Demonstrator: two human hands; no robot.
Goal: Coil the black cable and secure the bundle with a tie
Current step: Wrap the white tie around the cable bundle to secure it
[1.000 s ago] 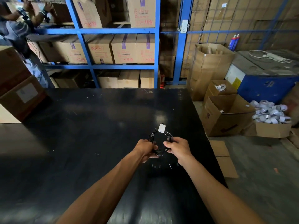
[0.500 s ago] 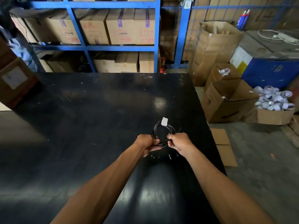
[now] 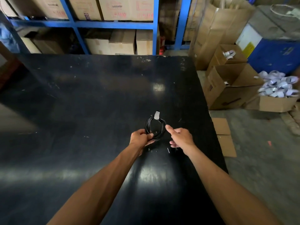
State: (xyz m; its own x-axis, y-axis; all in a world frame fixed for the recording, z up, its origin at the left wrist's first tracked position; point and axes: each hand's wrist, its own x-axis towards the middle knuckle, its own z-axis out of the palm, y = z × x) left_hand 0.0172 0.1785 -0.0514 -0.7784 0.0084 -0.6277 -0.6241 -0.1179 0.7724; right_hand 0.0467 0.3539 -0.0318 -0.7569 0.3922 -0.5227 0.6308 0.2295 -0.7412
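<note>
Half a second ago both our hands pinched the near side of the coil; now only our left hand (image 3: pixel 140 138) keeps it pinched above the black desk (image 3: pixel 81 103). The one black cable (image 3: pixel 155 128) forms a single bundle with one white tag (image 3: pixel 157 115) at its far end. Our right hand (image 3: pixel 182 138) has let go and spread, so the tie probably holds, though we cannot see it.
</note>
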